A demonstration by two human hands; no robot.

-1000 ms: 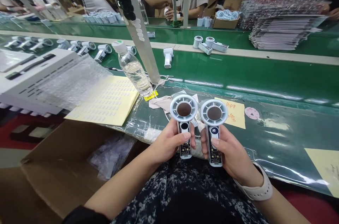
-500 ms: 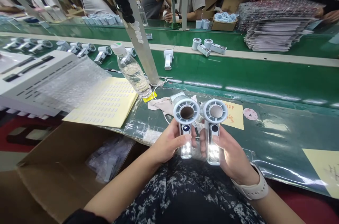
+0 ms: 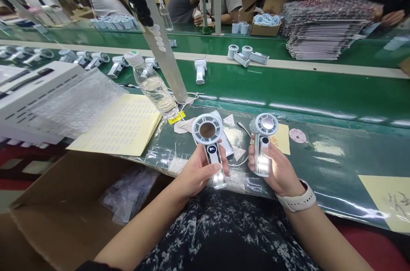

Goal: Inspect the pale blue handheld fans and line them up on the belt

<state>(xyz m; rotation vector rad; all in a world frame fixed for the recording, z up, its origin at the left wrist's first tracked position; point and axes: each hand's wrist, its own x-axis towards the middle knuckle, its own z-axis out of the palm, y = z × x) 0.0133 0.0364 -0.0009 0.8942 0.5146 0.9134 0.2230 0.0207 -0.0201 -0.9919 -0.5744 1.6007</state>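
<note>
My left hand (image 3: 200,170) is closed round the handle of a light blue handheld fan (image 3: 207,129), whose small round display is lit with digits. Its thumb lies on the front of the handle. A second fan (image 3: 267,124) of the same kind is gripped by my right hand (image 3: 278,164), with a dark round display and the thumb beside it. Both fans stand upright, heads up and apart from each other. Behind the left one, a silvery-blue device (image 3: 226,143) lies partly hidden on the table, near a white cable (image 3: 245,128).
A water bottle (image 3: 155,87) stands by a metal post (image 3: 166,62). Left are a yellow sticker sheet (image 3: 118,130) and a white machine (image 3: 41,96). More fans (image 3: 200,71) lie on the green belt (image 3: 288,87). An open carton (image 3: 64,194) is below left. People sit across.
My hands have moved apart, the right fan going right and up, the left fan tilting leftward. More of the device and cable between them shows. The camera view has shifted slightly.
</note>
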